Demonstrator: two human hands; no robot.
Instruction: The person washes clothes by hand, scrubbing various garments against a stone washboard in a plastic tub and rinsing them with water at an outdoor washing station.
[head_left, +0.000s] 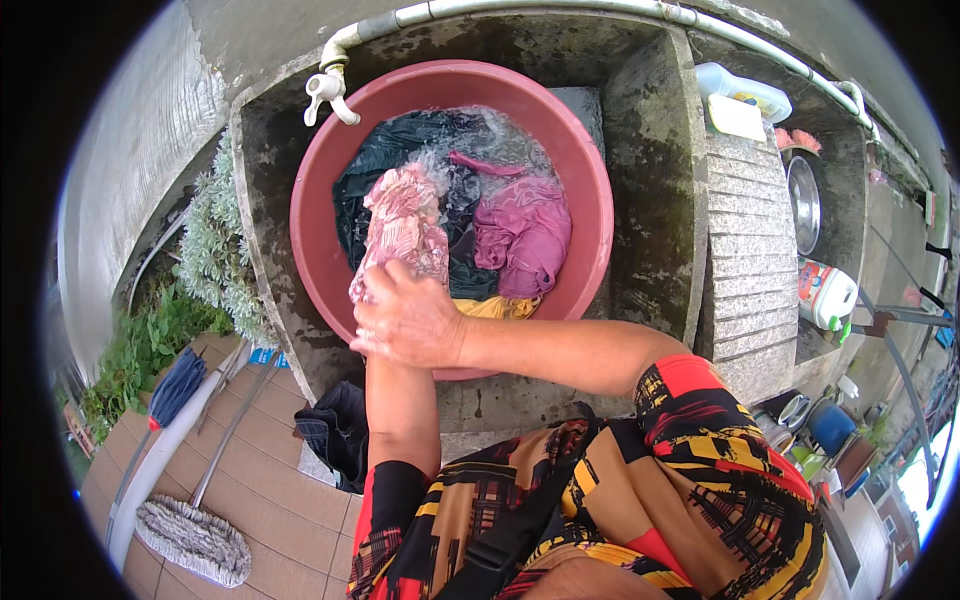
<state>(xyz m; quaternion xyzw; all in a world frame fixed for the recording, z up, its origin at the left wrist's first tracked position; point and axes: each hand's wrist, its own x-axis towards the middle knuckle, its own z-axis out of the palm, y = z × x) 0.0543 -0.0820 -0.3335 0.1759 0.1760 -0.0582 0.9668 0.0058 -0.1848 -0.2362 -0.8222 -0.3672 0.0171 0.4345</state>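
Note:
A pink-and-white patterned wet cloth (409, 221) is bunched up over a reddish plastic tub (592, 225). My right hand (420, 315) grips its near end, on top and largely covering my left hand (367, 337), which is at the same bunch of fabric; the left fingers are mostly hidden. In the tub's foamy water lie a magenta garment (525, 236), dark green cloth (382, 150) and yellow fabric (499, 306). The tub stands inside a concrete sink basin (652, 187).
A white plastic tap (326, 94) juts over the tub's rim at the upper left. To the right are a stone washboard (752, 247), a detergent jug (825, 292) and a metal basin (803, 202). Dark denim (341, 435) hangs at the sink's near-left edge. A mop (195, 540) lies on floor tiles.

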